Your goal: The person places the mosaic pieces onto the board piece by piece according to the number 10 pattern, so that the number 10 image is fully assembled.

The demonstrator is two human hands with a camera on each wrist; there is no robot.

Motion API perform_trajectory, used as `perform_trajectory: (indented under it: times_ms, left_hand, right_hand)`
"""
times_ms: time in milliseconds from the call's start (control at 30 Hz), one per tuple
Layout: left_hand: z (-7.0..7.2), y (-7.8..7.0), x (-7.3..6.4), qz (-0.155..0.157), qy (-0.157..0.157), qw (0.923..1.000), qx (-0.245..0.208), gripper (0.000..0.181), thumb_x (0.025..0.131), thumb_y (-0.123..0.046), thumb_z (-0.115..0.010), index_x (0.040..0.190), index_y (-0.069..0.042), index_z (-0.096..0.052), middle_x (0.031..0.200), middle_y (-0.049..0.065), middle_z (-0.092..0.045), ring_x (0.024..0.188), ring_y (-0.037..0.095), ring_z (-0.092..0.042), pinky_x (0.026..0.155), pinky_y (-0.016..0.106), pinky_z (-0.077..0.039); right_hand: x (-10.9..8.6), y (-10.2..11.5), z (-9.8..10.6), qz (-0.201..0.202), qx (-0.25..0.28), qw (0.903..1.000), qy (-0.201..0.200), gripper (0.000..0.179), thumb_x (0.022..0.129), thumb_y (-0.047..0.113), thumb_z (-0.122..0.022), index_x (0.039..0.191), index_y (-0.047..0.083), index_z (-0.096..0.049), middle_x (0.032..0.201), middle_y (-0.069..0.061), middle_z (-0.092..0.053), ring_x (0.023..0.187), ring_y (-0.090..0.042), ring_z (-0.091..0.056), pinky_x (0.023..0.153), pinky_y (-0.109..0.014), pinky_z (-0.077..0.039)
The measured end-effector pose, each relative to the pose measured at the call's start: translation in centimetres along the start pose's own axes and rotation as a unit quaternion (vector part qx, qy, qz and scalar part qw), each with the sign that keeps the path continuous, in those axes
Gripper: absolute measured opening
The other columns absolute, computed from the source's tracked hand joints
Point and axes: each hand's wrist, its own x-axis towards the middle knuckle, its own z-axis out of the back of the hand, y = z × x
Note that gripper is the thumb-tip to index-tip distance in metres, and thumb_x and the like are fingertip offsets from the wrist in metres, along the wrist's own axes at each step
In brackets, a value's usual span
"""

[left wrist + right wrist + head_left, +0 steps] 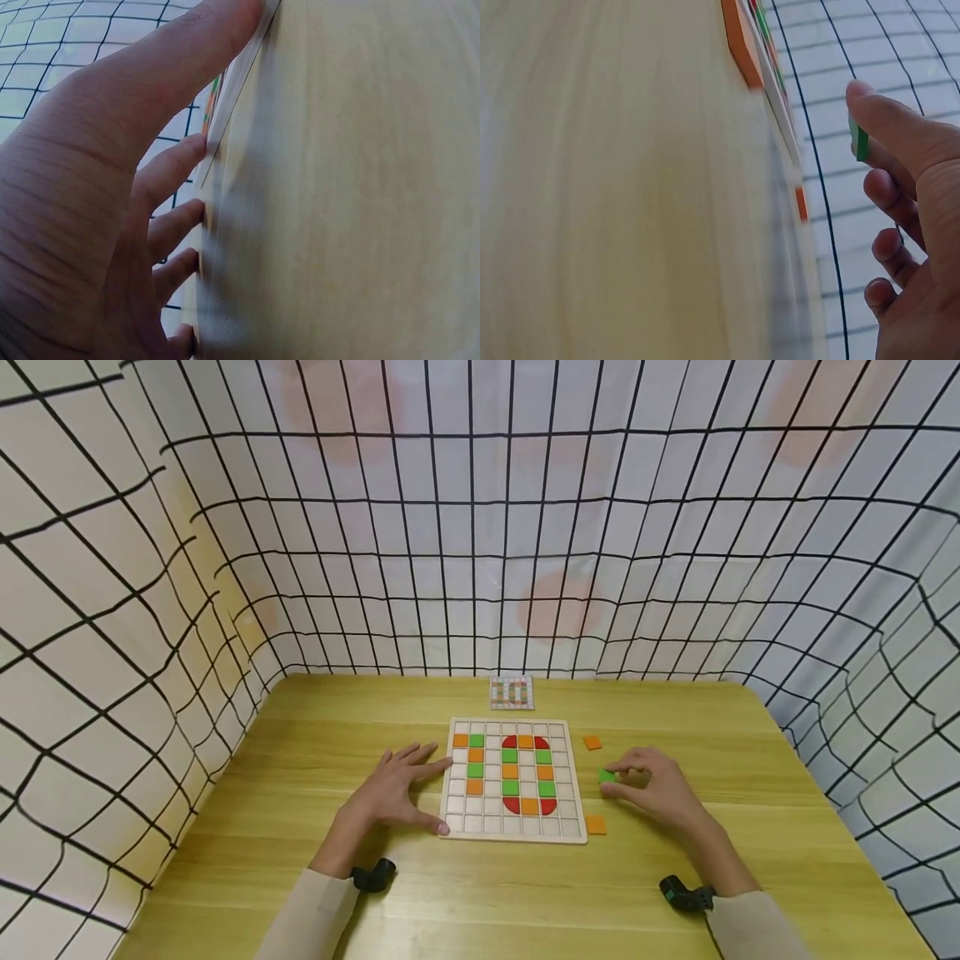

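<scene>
A pale wooden grid board [491,828] lies on the table, with orange, green and red pieces set in its cells. They form a "1"-like column at left and a rounded ring with red quarter-circle corners at right. My left hand [393,789] is spread beside the board, thumb and index fingertip at its left edge. In the left wrist view the thumb [187,45] lies along the board's edge. My right hand [660,789], right of the board, pinches a green square tile [607,776] between thumb and index finger. The right wrist view shows this green tile [859,141] raised off the table.
Two loose orange tiles lie right of the board, one farther back [592,742] and one near its front corner [596,825]. A small pattern card [512,692] sits behind the board. A black-grid white curtain [450,568] surrounds the wooden table [480,902].
</scene>
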Motion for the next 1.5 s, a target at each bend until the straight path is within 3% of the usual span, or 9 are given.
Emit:
perform_trajectory:
  times_ms: [300,567,767,933,1100,1500]
  left_hand:
    - [0.1,0.1,0.0,0.002,0.000,1.0000,-0.001,0.111,0.061,-0.079,-0.082,0.156,-0.034,-0.046,0.170,0.007,-0.029,0.159,0.040,-0.019,0.124,0.072,-0.011]
    - [-0.1,0.0,0.0,-0.001,0.000,1.0000,0.001,0.110,0.062,-0.078,-0.083,0.156,-0.034,-0.046,0.170,0.007,-0.029,0.158,0.040,-0.020,0.124,0.072,-0.012]
    - [-0.2,0.0,0.1,0.001,0.000,1.0000,0.002,0.110,0.062,-0.079,-0.082,0.156,-0.034,-0.046,0.170,0.006,-0.030,0.158,0.040,-0.020,0.124,0.072,-0.011]
    - [-0.3,0.0,0.1,0.003,0.000,1.0000,0.002,0.110,0.062,-0.079,-0.082,0.156,-0.035,-0.046,0.170,0.006,-0.029,0.159,0.040,-0.020,0.124,0.072,-0.011]
    - [-0.2,0.0,0.1,0.001,-0.002,1.0000,0.000,0.110,0.062,-0.079,-0.082,0.156,-0.034,-0.047,0.170,0.006,-0.030,0.158,0.040,-0.020,0.123,0.073,-0.011]
    - [-0.1,0.0,0.1,-0.003,-0.002,1.0000,0.007,0.110,0.062,-0.081,-0.080,0.156,-0.035,-0.046,0.170,0.007,-0.029,0.158,0.041,-0.020,0.123,0.074,-0.012]
  right_hand:
    - [2.0,3.7,-3.0,-0.002,0.049,0.9987,0.013,0.026,0.082,0.034,-0.089,0.103,0.020,-0.082,0.096,0.002,-0.068,0.099,-0.017,-0.054,0.084,-0.037,-0.049]
    - [3.2,6.9,-5.6,0.017,0.067,0.9974,0.021,0.025,0.080,0.033,-0.090,0.100,0.019,-0.083,0.088,0.002,-0.068,0.093,-0.018,-0.055,0.076,-0.032,-0.044]
    - [3.9,8.7,-7.6,0.015,0.060,0.9971,0.044,0.027,0.082,0.039,-0.088,0.102,0.021,-0.083,0.089,0.005,-0.069,0.097,-0.023,-0.059,0.086,-0.043,-0.051]
    - [4.4,10.0,-9.0,0.031,0.088,0.9938,0.061,0.023,0.080,0.035,-0.090,0.097,0.021,-0.083,0.084,0.004,-0.067,0.087,-0.018,-0.055,0.081,-0.036,-0.048]
    - [4.7,11.1,-10.3,0.039,0.076,0.9934,0.077,0.024,0.079,0.040,-0.090,0.096,0.025,-0.082,0.083,0.011,-0.065,0.083,-0.012,-0.055,0.076,-0.029,-0.046]
    - [4.6,13.2,-12.4,0.054,0.051,0.9905,0.115,0.022,0.081,0.040,-0.088,0.100,0.028,-0.082,0.085,0.012,-0.067,0.083,-0.009,-0.055,0.077,-0.028,-0.046]
